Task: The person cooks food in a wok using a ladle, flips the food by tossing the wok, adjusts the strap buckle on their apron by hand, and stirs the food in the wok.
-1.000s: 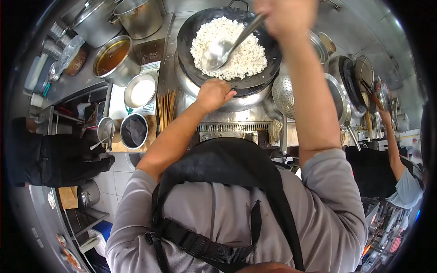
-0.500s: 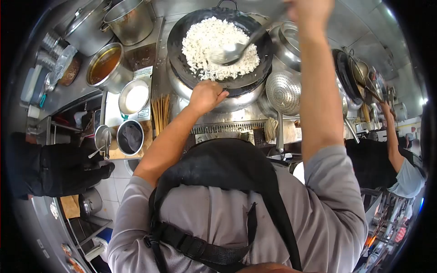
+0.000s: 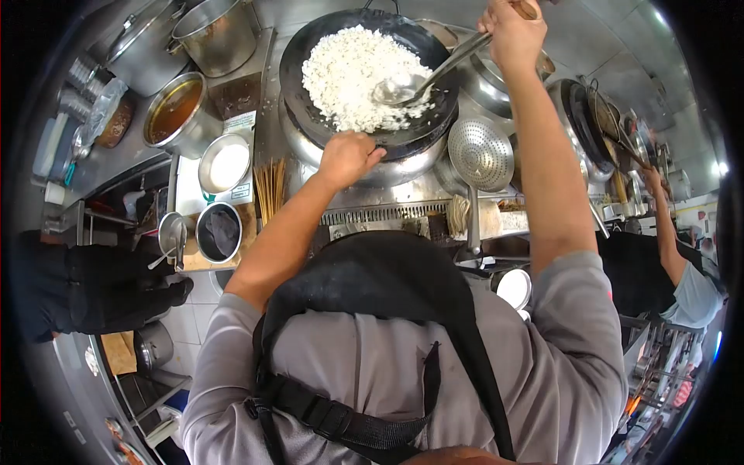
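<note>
A large black wok (image 3: 298, 81) sits tilted on the round metal stove ring (image 3: 403, 173), with a heap of white rice (image 3: 349, 74) spread inside it. At the wok's near edge, my left hand (image 3: 349, 160) is closed on the rim; its fingertips are partly hidden. My right hand (image 3: 515, 35) is raised at the upper right, wrapped round the handle of a steel ladle (image 3: 399, 91). The ladle's bowl rests on the right part of the rice. A perforated skimmer (image 3: 480, 153) lies just right of the wok.
Left of the stove stand a pot of brown-orange liquid (image 3: 177, 115), a bowl of white contents (image 3: 226, 164) and a bundle of skewers (image 3: 269, 190). Large pots (image 3: 213, 35) are at the back left. One person in dark clothes (image 3: 108, 287) is at left, another person's arm (image 3: 665, 225) at right.
My right hand has come down slightly and to the left, and the ladle's bowl has shifted right across the rice. My left hand keeps its hold on the wok.
</note>
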Demonstrator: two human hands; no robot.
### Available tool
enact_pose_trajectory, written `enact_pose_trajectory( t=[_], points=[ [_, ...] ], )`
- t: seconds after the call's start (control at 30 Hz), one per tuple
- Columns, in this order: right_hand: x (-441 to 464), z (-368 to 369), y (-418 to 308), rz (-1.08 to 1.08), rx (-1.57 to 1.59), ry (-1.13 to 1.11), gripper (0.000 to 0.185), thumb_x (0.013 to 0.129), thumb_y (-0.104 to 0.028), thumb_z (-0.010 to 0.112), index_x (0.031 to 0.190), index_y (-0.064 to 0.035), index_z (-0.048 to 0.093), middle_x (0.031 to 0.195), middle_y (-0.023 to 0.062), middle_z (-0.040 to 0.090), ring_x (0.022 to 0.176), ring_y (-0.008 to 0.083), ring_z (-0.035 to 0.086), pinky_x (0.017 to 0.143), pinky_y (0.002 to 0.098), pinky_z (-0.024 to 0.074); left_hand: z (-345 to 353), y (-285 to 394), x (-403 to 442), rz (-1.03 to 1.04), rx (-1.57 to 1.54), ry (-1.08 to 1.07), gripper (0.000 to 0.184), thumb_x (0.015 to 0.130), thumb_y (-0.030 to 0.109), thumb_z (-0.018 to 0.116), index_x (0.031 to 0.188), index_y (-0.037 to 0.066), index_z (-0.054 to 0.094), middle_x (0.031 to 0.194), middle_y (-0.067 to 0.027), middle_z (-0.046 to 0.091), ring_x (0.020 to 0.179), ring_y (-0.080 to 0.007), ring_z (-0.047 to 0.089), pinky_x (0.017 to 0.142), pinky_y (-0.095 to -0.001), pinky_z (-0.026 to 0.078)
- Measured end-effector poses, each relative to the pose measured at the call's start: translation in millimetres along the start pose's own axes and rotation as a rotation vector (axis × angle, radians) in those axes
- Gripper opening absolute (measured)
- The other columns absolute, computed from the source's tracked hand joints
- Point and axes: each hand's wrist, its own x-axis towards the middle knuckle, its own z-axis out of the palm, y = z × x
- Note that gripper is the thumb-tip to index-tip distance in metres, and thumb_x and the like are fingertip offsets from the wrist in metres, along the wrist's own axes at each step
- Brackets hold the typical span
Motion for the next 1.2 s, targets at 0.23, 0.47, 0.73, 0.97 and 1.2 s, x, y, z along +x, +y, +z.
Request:
enact_pose_trajectory(
  t=[0.23, 0.47, 0.73, 0.97, 1.2],
  points=[
    [-1, -25, 5, -0.06, 0.125, 0.072, 0.015, 0.092, -0.003, 0.07, 0.087, -0.005, 0.057, 0.059, 0.0015, 0.049, 0.046, 0.011, 0.044, 0.045, 0.0298, 0.0394, -79, 57, 9, -0.28, -0.933, -0.044, 0.025, 0.092, 0.016, 0.073, 0.112, 0.004, 0.067, 0.105, -0.0065, 0.063, 0.099, -0.0197, 0.062, 0.086, -0.0351, 0.053],
    [-36, -33, 26, -0.087, 0.131, 0.063, 0.017, 0.091, 0.0, 0.072, 0.09, -0.0018, 0.056, 0.061, 0.0033, 0.053, 0.049, 0.0105, 0.048, 0.049, 0.0292, 0.0445, -283, 191, -18, 0.935, -1.142, -0.531, 0.033, 0.094, 0.033, 0.068, 0.092, 0.0, 0.067, 0.087, -0.0055, 0.057, 0.077, -0.0235, 0.059, 0.06, -0.0344, 0.044],
    [-59, -46, 31, -0.11, 0.104, 0.061, 0.017, 0.092, 0.0, 0.071, 0.09, -0.002, 0.054, 0.064, 0.0023, 0.054, 0.05, 0.0085, 0.047, 0.049, 0.0279, 0.0438, -309, 245, -5, 1.011, -0.598, -0.495, 0.019, 0.069, 0.023, 0.062, 0.075, 0.005, 0.06, 0.077, -0.0069, 0.049, 0.069, -0.0234, 0.045, 0.059, -0.0367, 0.034],
    [-72, -71, 33, -0.065, 0.289, 0.07, 0.018, 0.093, 0.0, 0.07, 0.09, -0.0032, 0.053, 0.063, 0.0027, 0.053, 0.05, 0.0093, 0.046, 0.049, 0.0284, 0.0415, -300, 233, -40, 0.701, -0.29, -0.629, 0.019, 0.08, 0.022, 0.067, 0.073, 0.009, 0.055, 0.076, -0.0013, 0.048, 0.073, -0.0202, 0.055, 0.058, -0.0354, 0.041],
    [-100, -78, 44, -0.119, 0.355, 0.058, 0.018, 0.09, -0.001, 0.075, 0.09, -0.003, 0.057, 0.068, 0.0034, 0.061, 0.054, 0.0069, 0.053, 0.049, 0.0215, 0.0405, -319, 183, -91, 0.07, -0.575, -0.873, 0.015, 0.086, 0.015, 0.077, 0.082, 0.007, 0.065, 0.075, -0.0037, 0.057, 0.068, -0.0256, 0.058, 0.058, -0.0387, 0.044]
  ],
)
